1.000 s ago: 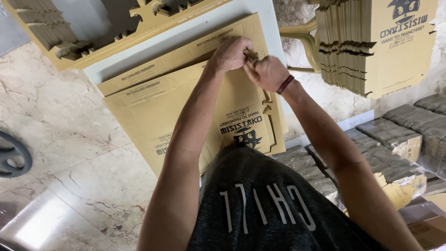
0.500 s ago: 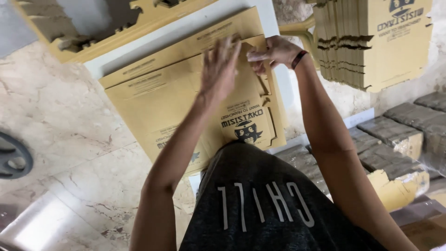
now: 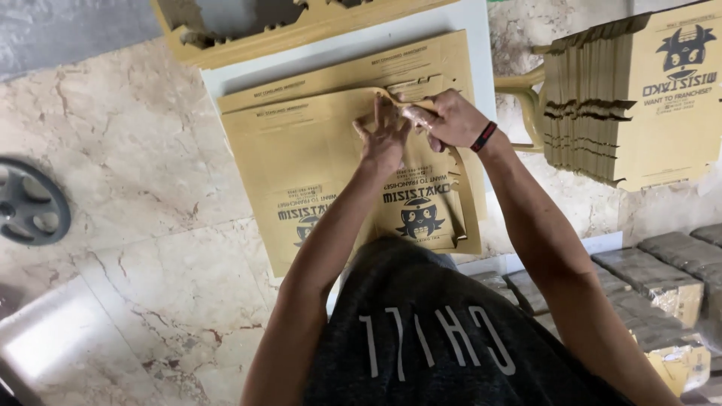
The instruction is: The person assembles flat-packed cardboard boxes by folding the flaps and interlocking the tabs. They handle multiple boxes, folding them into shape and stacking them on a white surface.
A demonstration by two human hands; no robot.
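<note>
A tan die-cut cardboard sheet [image 3: 301, 162] with a printed cartoon logo lies on top of another like it on a white table [image 3: 474, 30]. My left hand [image 3: 383, 139] is at the sheet's upper edge, fingers pinching a folded flap. My right hand [image 3: 444, 116], with a dark band at the wrist, grips the same flap just to the right, touching my left hand. The flap's far tip is hidden under my fingers.
A thick stack of folded cardboard pieces [image 3: 632, 98] stands on edge at the right. Wrapped bundles [image 3: 662, 271] lie at the lower right. A cut-out cardboard scrap frame [image 3: 301, 26] sits at the table's far side. A black wheel [image 3: 30, 199] rests on the marble floor [image 3: 135, 301].
My left hand, spread flat on the sheet half a second ago, has moved up to the flap beside my right hand. My right hand has come in slightly to the left.
</note>
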